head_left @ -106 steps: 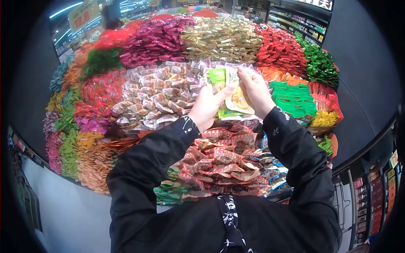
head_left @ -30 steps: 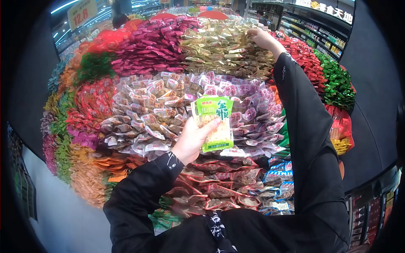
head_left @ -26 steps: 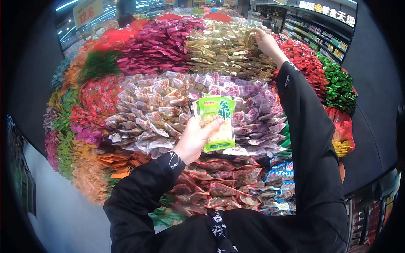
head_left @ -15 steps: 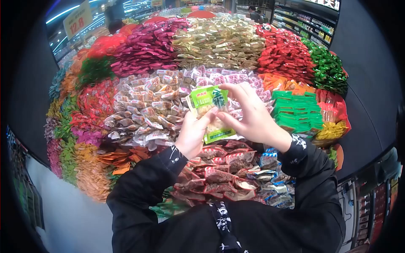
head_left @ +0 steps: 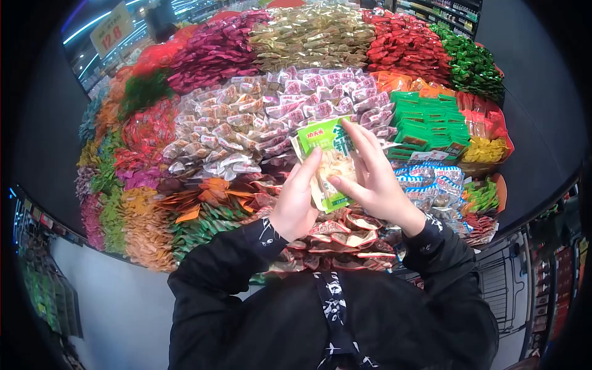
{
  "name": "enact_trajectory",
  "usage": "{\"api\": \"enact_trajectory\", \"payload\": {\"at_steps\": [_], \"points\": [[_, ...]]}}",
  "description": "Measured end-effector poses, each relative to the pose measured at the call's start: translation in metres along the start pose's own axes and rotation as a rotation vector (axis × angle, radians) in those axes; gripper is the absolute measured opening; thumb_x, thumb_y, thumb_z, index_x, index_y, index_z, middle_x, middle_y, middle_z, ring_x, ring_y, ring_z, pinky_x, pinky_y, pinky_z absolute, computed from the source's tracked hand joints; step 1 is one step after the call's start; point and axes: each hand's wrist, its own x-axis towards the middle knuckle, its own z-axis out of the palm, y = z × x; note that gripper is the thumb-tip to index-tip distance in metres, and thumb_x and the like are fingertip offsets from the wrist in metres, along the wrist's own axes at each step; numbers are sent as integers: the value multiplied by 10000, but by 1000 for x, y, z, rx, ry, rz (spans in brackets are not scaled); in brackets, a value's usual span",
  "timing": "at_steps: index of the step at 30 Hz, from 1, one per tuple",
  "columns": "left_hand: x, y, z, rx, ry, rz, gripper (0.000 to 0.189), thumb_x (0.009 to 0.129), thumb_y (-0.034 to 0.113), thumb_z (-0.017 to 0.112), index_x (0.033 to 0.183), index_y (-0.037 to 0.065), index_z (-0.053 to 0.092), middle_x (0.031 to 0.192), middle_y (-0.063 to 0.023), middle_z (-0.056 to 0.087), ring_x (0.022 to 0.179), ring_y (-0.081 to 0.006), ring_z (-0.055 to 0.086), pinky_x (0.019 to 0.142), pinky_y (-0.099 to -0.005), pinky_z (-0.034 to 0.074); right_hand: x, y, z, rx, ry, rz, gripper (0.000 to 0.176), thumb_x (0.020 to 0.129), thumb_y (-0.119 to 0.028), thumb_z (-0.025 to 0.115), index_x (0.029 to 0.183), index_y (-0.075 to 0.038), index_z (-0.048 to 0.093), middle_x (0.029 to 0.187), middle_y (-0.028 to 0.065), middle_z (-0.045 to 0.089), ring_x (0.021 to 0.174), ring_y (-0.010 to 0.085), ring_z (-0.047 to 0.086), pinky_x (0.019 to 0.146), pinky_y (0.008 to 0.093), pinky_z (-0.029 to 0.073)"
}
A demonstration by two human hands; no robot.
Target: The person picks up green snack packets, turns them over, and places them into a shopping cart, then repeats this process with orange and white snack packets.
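A green and clear snack packet [head_left: 333, 165] is held upright between my two hands, above the piled snack packs. My left hand [head_left: 296, 200] grips its left side, the thumb lying on the front. At the right side, my right hand [head_left: 379, 185] holds it with the thumb on the front and the fingers along the upper right edge. Another pale packet edge shows behind the green one at the left. Beneath the hands lie red and white packs [head_left: 351, 240].
Green packs [head_left: 428, 126] and blue-striped packs [head_left: 435, 182] lie to the right. Purple [head_left: 216, 49], gold [head_left: 311, 40] and red packs [head_left: 410, 49] are heaped at the back. A price sign [head_left: 112, 29] hangs upper left; a wire cart [head_left: 502, 283] stands lower right.
Both hands and the packet have shifted a little right and down in view. My left thumb now lies higher on the packet's front, and more of the front shows. The display appears shifted upward.
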Motion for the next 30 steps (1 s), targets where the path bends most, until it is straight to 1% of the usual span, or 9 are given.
{"api": "enact_trajectory", "payload": {"at_steps": [5,9,11,12,14,18,21,26,30], "points": [[-30,-6,6,-117,55,16,377,989,250,372,1312,57,373,1256,-104,508,1155,-215,516,963,-385,439,-14,0,14,135,60,9,791,774,-158,700,1389,43,247,1358,215,331,1276,310,349,1054,370,285],[-41,-14,2,-52,127,80,358,977,201,416,1304,58,386,1247,-95,515,1135,-205,530,938,-383,465,-22,-12,20,396,149,175,772,792,-135,699,1396,9,239,1283,165,424,1151,193,460,949,313,407],[-45,-17,3,-1,143,164,356,955,148,469,1292,54,401,1225,-86,534,1099,-194,554,923,-369,479,-26,-8,20,470,94,346,683,794,-133,703,1346,2,323,1204,119,487,1067,143,503,850,273,454],[-46,-19,1,-1,140,151,356,955,148,469,1292,54,401,1225,-86,534,1099,-194,554,923,-369,479,-28,-4,25,610,116,306,467,833,-120,665,1220,2,436,1087,65,551,989,96,530,790,252,463],[-47,-25,-5,15,175,115,350,945,133,489,1280,53,425,1210,-78,548,1093,-190,559,927,-365,477,-35,-2,21,813,2,445,278,880,-106,603,1109,2,488,965,36,585,911,69,553,772,240,464],[-51,-34,-2,-142,178,54,325,921,90,531,1236,33,475,1172,-64,572,1048,-154,574,886,-315,488,-46,-8,21,762,82,450,162,915,-130,557,1022,-27,492,916,-10,584,838,32,546,740,194,438],[-54,-36,-2,-175,136,-10,338,919,89,532,1245,27,464,1184,-72,564,1058,-157,570,891,-317,486,-62,-4,28,532,232,384,119,909,-103,557,954,-6,504,802,-11,543,719,12,460,606,187,381],[-59,-51,-8,0,121,51,341,893,31,553,1224,14,471,1168,-70,564,1018,-147,576,877,-296,472,-83,-18,37,477,314,446,133,894,-99,580,957,-19,494,816,-10,543,717,16,470,600,189,389],[-70,-55,-20,133,65,58,344,872,-17,556,1205,-10,472,1131,-76,575,1002,-139,573,866,-278,461,-92,-31,45,765,362,500,199,892,-118,594,1030,-28,482,951,5,567,859,40,525,761,224,446]]}}
